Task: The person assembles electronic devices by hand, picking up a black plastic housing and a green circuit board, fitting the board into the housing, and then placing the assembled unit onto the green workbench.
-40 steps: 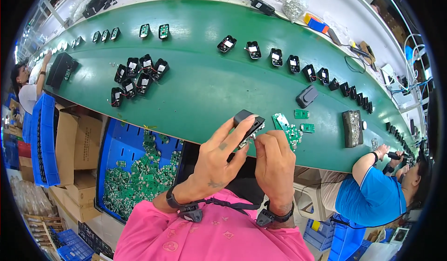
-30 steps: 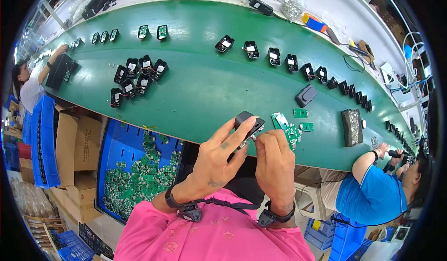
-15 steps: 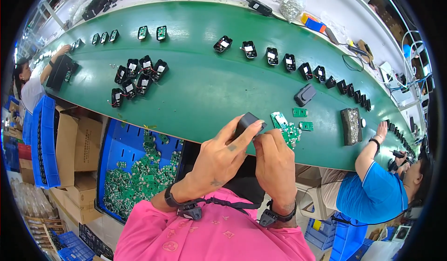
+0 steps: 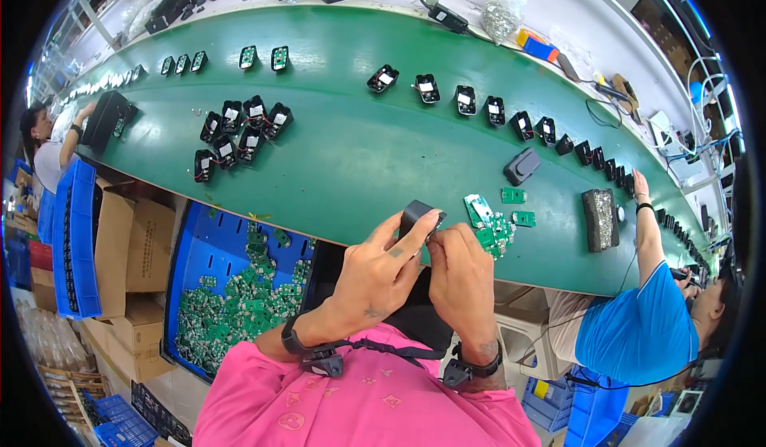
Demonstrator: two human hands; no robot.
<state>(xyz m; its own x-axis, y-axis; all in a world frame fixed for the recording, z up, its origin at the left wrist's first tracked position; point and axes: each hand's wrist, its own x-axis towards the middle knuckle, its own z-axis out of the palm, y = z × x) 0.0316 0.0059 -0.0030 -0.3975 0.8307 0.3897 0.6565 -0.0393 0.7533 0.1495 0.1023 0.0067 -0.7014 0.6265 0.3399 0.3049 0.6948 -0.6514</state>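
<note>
My left hand [image 4: 377, 265] is closed around a small black plastic housing [image 4: 415, 211], held tilted just above the table's near edge. Thumb and fingers of my right hand [image 4: 463, 275] are pinched together at the housing's right side. What they grip there is too small and too covered to make out. Right of my hands lies a heap of green circuit boards [image 4: 496, 234]. Two single boards, one upper [image 4: 514, 195] and one lower [image 4: 523, 219], rest beside it. Farther back sits a dark grey closed housing [image 4: 523, 166].
Open black housings stand in a cluster [image 4: 249, 141] at left and a row [image 4: 465, 100] along the back. A black tray of small metal parts [image 4: 600, 222] is at right. Boards fill a blue crate [image 4: 182, 287] below. A co-worker's arm [image 4: 650, 235] reaches in from the right.
The housing has turned slightly in my left hand, and my right hand has shifted a little left. The right co-worker's arm has stretched toward the row of housings.
</note>
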